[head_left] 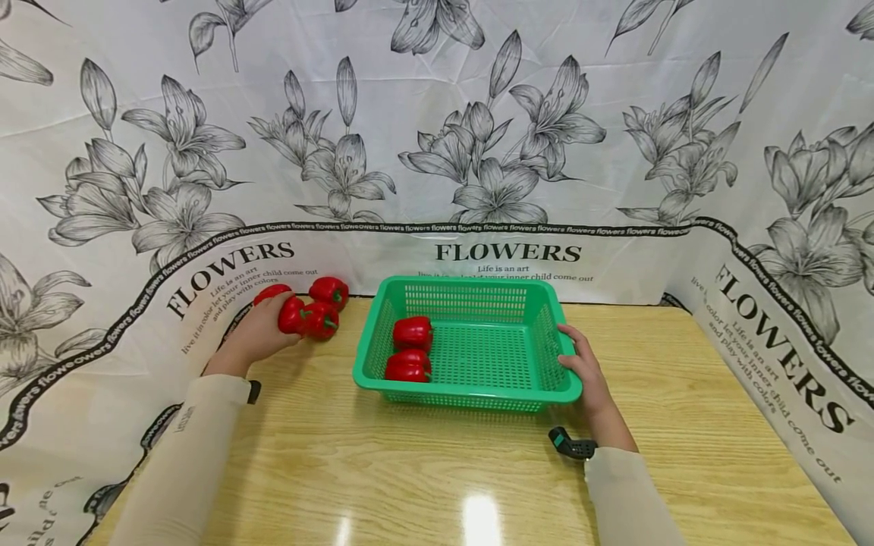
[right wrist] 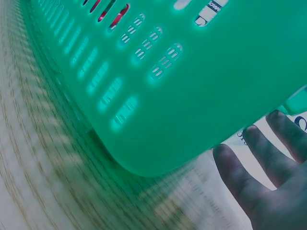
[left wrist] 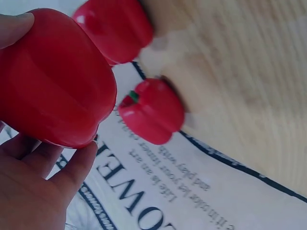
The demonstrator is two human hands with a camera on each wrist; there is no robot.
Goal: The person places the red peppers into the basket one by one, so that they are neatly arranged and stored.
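My left hand (head_left: 262, 334) grips a red bell pepper (left wrist: 57, 79) at the left of the table, thumb on one side and fingers on the other. Close around it are other red bell peppers, one with a green stem (head_left: 321, 321) and another behind it (head_left: 329, 292). The left wrist view shows one of these loose peppers (left wrist: 152, 111) by the cloth's edge. At the table's middle stands a green plastic basket (head_left: 471, 390), with two red bell peppers (head_left: 413, 334) at its left end. My right hand (head_left: 587, 371) holds the basket's right rim, its fingertips along the edge.
Behind the wooden table (head_left: 423, 470) hangs a white cloth (head_left: 614, 265) with printed flowers and lettering, which also runs along the left and right sides. A black wrist camera (head_left: 572, 444) sits on the right wrist, below the basket's corner.
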